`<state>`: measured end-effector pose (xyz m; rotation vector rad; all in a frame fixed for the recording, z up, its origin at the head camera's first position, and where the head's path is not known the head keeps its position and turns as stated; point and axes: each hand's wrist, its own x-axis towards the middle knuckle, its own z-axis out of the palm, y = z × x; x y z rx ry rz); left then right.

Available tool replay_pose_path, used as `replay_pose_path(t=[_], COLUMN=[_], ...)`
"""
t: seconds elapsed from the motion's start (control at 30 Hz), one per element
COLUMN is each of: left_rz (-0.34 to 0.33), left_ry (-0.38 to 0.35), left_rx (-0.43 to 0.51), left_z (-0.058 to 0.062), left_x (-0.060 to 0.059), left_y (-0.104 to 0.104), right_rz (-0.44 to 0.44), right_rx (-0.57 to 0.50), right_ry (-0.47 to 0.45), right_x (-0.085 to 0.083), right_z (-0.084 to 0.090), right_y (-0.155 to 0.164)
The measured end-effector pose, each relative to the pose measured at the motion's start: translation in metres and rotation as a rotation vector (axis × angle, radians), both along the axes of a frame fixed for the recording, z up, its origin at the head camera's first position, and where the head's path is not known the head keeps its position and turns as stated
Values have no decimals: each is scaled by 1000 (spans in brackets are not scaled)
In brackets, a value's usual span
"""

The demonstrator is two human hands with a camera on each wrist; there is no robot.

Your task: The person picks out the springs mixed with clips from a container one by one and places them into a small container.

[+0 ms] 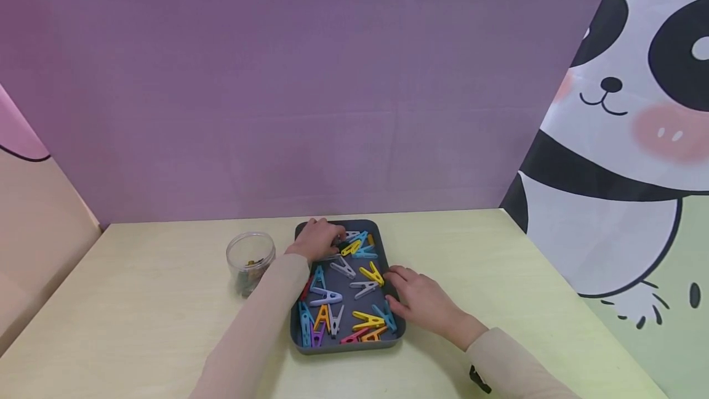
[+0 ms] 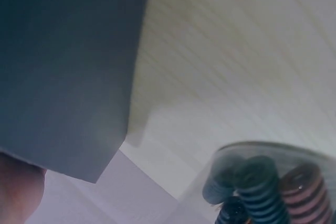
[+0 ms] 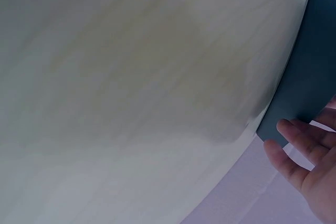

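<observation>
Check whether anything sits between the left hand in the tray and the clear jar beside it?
Only the tray's left rim lies between the left hand and the clear jar; the table strip between them looks bare.

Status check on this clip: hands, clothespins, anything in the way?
Left hand curled over clothespins at tray far end. Right hand open on tray's right rim. Jar left, apart.

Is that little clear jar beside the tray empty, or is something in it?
Not empty. The clear jar stands upright left of the tray with a few small things at its bottom; the left wrist view shows ridged clip ends inside.
</observation>
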<state>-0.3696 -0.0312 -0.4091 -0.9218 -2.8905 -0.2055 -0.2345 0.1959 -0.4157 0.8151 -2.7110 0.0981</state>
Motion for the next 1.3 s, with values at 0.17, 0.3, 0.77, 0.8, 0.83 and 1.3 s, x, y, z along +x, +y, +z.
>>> replay_pose_path(t=[0.17, 0.3, 0.77, 0.8, 0.83, 1.3], left_rz=[6, 15, 26, 25, 25, 44], left_ry=[-17, -36, -46, -46, -47, -50], left_rx=[11, 33, 3, 4, 5, 23], left_z=[2, 4, -2, -1, -1, 1], left_x=[1, 1, -2, -2, -2, 0], left_y=[1, 1, 0, 0, 0, 2], right_rz=[-5, -8, 8, 9, 10, 24], right_rx=[7, 12, 13, 12, 10, 11], right_ry=[-2, -1, 12, 13, 14, 21], right_x=[-1, -1, -1, -1, -2, -1], right_z=[0, 1, 0, 0, 0, 2], right_y=[1, 1, 0, 0, 0, -1])
